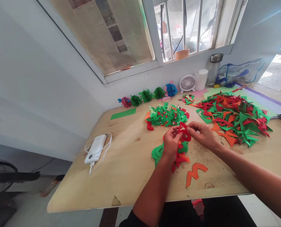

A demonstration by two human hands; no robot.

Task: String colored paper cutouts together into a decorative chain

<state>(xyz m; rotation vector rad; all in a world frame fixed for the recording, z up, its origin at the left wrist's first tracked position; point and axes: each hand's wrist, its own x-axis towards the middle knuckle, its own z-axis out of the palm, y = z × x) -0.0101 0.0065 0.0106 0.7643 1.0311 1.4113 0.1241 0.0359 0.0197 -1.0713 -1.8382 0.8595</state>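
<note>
Both hands hold a red paper piece point(185, 135) above the wooden table. My left hand point(172, 140) pinches its left side, fingers closed. At its upper right, the thumb and fingers of my right hand point(202, 134) are pressed on the red paper. Beneath and beside my left hand lie green cut-outs point(157, 153) and red and orange ones point(181, 157). An orange curved cut-out point(195, 173) rests on the table nearer to me. Beyond my hands is a heap of small green, red and orange shapes point(167, 115).
A big pile of paper scraps point(235, 116) covers the right side. A white power bank point(95, 148) with a cable lies left. Along the wall stand folded paper figures point(146, 95), a small fan point(187, 83), a white cylinder point(201, 79) and a glass bottle point(212, 72).
</note>
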